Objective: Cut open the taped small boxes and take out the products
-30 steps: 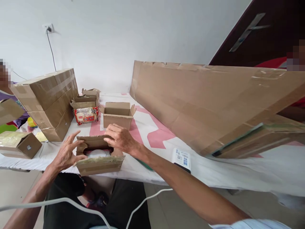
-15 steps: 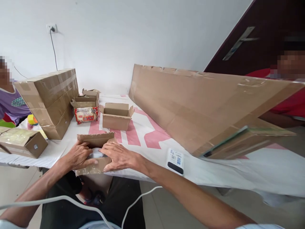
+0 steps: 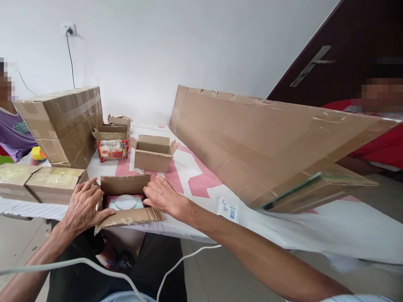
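An open cardboard box (image 3: 126,184) sits before me at the near table edge, its back flap upright and its front flap folded outward over the edge. Inside lies a round whitish disc or lid (image 3: 126,201) on something pink and green. My left hand (image 3: 84,205) grips the box's left end, thumb along the front flap and fingers at the side. At the right end, my right hand (image 3: 163,196) has its fingers curled on the side flap. A red-and-clear packet of round food pieces (image 3: 113,150) leans behind, beside another open box (image 3: 153,161).
Stacked taped boxes (image 3: 67,126) stand at the left, with two lower boxes (image 3: 56,184) near my left hand. A large cardboard sheet (image 3: 252,138) leans across the right. A white device (image 3: 228,209) lies by the table edge. People sit at both sides; a white cable crosses below.
My hands have moved apart from over the box to its two ends, uncovering its contents. The front flap leans further outward. The low boxes at the left have shifted right.
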The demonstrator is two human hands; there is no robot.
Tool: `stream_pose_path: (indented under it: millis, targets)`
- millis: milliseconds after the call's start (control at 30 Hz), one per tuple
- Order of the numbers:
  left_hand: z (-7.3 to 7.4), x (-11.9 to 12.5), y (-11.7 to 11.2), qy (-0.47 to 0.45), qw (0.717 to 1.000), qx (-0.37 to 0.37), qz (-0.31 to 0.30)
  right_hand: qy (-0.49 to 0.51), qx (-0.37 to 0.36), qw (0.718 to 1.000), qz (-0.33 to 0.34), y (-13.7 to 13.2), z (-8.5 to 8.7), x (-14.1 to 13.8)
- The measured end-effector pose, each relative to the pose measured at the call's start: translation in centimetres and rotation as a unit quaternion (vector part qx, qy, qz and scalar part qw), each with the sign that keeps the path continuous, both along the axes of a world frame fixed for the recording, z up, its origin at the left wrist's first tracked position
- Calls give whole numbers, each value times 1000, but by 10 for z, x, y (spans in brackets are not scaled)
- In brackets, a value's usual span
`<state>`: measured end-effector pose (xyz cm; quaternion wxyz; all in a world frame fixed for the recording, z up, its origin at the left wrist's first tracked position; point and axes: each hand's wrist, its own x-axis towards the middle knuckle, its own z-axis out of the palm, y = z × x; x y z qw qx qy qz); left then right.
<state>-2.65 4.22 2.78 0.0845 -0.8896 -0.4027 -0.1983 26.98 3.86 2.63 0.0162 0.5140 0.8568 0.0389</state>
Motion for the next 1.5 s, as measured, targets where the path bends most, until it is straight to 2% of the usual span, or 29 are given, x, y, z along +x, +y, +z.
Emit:
stream_pose_path:
  millis: [133,233,300,400,467,633,733,833,967,1100,1200,1300,1400,1500]
  targets:
    - [-4,-13,-9,-24,999,-14,29,-26,-81,994,63,16,4,-27]
    - [-13,-23,-13,-44,994,-74,64,-31,-125,986,103,28,1,-40]
    - [-21,-29,-12,-63,988,-120,79,-43,-138,983,116,33,-5,-46]
    - [-30,-33,-7,-87,980,-164,67,-60,-125,980,140,37,-15,-55]
    - [-31,-32,-4,-79,981,-165,58,-53,-115,979,159,39,-21,-60]
    - [-30,-28,-3,-14,992,-111,62,-36,-130,976,169,41,-30,-66]
    - [-38,-28,0,-32,989,-140,35,-22,-148,975,164,42,-32,-66]
    - [-52,-30,8,-135,963,-232,-15,23,-168,977,132,42,-31,-67]
    - [-71,-29,19,-293,897,-322,-84,90,-180,973,112,41,-29,-66]
    - [-77,-20,24,-361,855,-362,-90,123,-196,969,86,38,-26,-61]
    - [-77,-16,27,-378,847,-361,-93,162,-184,966,82,35,-21,-54]
    - [-78,-16,31,-382,847,-357,-99,212,-154,962,72,32,-8,-42]
    - [-81,-16,32,-380,849,-354,-96,292,-126,946,63,29,16,-29]
    - [-84,-13,30,-342,875,-331,-88,386,-131,910,70,28,48,-14]
